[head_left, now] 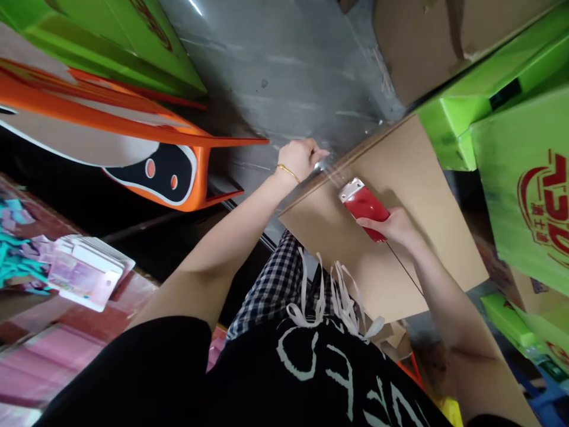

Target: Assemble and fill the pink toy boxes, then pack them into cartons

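My right hand (393,225) grips a red tape dispenser (367,207) with a silver metal end, held just over a brown cardboard box (422,178). A thin dark seam runs across the box top below that hand. From the metal end, a shiny clear strip, apparently packing tape (331,172), stretches toward my left hand (302,157). The left hand is closed at the box's far left edge, with a gold bracelet (288,173) on its wrist. Its fingertips are partly hidden and blurred, and the strip's end seems to be in them.
An orange plastic piece (200,172) with black and white shapes stands on the left. Green boxes (524,172) line the right side, and another green box (133,41) is at upper left. Stacked cards (91,270) lie on a reddish surface at left. Grey floor (284,71) shows beyond.
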A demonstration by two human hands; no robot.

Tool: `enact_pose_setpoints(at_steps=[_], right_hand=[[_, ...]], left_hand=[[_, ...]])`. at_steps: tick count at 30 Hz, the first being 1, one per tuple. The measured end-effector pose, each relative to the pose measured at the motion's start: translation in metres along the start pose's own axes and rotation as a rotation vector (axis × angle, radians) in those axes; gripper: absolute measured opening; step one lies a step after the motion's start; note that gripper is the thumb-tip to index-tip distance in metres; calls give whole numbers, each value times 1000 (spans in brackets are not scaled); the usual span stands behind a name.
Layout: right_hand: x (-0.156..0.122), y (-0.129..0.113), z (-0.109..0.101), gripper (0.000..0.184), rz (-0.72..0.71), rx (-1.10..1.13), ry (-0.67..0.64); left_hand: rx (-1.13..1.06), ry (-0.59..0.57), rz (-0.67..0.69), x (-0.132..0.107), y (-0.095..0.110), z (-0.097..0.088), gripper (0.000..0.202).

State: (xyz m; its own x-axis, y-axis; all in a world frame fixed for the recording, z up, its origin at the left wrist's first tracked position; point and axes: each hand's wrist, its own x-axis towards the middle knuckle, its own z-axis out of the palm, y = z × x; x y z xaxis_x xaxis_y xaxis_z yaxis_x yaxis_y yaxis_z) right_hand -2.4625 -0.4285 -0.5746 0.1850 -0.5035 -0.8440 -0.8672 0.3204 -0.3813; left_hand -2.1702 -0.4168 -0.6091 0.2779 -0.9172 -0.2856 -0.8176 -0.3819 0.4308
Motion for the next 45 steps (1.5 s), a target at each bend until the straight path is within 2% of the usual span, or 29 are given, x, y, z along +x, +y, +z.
enact_pose_setpoints(at_steps=[4, 7, 13, 14, 17, 19, 20, 22, 23, 25, 27, 28, 30, 32, 34, 36, 38, 40, 42, 45], right_hand=[[6, -7, 2, 51, -89, -38, 25], [11, -5, 6, 47, -99, -49, 32], [13, -2, 10, 49, -18, -9, -1], [13, -2, 11, 50, 2, -10, -1], [11, 1, 13, 53, 41, -22, 7], [11, 3, 14, 54, 42, -19, 23], [11, 4, 15, 54, 42, -15, 30], [12, 5, 15, 53, 39, -11, 32], [12, 5, 16, 53, 34, -9, 31], [12, 5, 16, 52, 10, -1, 24], [12, 5, 16, 51, -22, 8, 28], [12, 5, 16, 51, -36, 12, 33], [12, 4, 16, 50, -48, 15, 40], [12, 4, 17, 52, -52, 20, 55], [11, 3, 18, 54, -61, 35, 83], [8, 2, 20, 56, -96, 81, 84], [4, 4, 21, 55, -143, 165, 35], [-3, 15, 20, 54, -185, 266, -26], [-14, 39, 16, 53, -210, 334, -53], [-43, 107, 6, 51, -222, 354, -62]], left_hand=[[-104, 1, -10, 11, -15, 19, 32], [-197, -15, -59, 19, -26, 41, 31], [-607, -248, -277, 23, -31, 110, 26], [-663, -261, -317, 22, -32, 120, 30], [-683, -312, -414, 20, -37, 134, 63], [-638, -338, -447, 21, -38, 132, 79], [-614, -329, -452, 20, -37, 127, 79], [-589, -255, -402, 14, -34, 113, 63], [-600, -224, -335, 8, -32, 105, 59], [-660, -243, -105, -7, -29, 91, 66], [-683, -353, 147, -22, -30, 82, 86], [-649, -415, 225, -26, -31, 79, 107], [-498, -541, 242, -28, -31, 76, 143], [-291, -626, 175, -21, -25, 71, 155], [-112, -605, 232, -13, -13, 62, 159], [-21, -541, 458, -9, 3, 52, 153], [7, -563, 668, -9, 17, 43, 140], [42, -626, 706, -10, 27, 39, 131], [79, -649, 641, -10, 35, 40, 131], [87, -613, 575, -9, 46, 45, 129]])
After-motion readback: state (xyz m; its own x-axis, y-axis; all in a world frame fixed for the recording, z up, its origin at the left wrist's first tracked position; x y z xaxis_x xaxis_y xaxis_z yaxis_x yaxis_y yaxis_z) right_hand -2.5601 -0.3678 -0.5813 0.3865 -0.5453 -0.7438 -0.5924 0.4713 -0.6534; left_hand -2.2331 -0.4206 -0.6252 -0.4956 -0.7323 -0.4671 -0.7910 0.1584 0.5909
